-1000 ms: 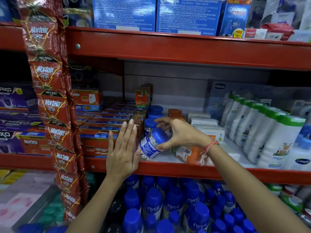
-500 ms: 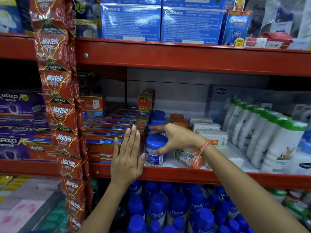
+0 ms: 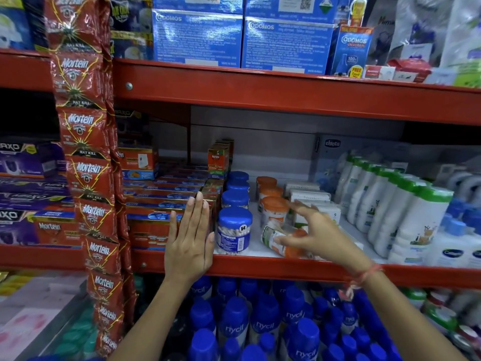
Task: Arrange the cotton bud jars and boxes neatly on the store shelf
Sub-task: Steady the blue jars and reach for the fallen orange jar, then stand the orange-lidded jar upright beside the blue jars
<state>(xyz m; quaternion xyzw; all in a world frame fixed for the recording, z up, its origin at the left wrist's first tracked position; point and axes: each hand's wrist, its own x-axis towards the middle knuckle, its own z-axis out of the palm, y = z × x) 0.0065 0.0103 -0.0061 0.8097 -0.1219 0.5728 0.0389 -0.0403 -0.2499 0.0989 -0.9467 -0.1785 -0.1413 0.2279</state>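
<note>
Nearest, blue-capped Nycil bottles [image 3: 263, 327] crowd the lower shelf. Left hand [image 3: 188, 242] flat, fingers straight and together, holding nothing, pressed against the front of the red Mortein box stack [image 3: 153, 225]. Right hand [image 3: 321, 237] spread wide, empty, hovering over an orange-lidded cotton bud jar [image 3: 282, 242] lying on its side at the red shelf edge [image 3: 273, 269]; contact unclear. Front blue-lidded cotton bud jar [image 3: 234, 230] stands upright just right of the left hand, three more blue-lidded jars [image 3: 235, 192] lined behind it. Upright orange-lidded jars [image 3: 273, 204] beside that row, white boxes [image 3: 309, 196] further right. Green-capped white bottles [image 3: 398, 204] at right.
</note>
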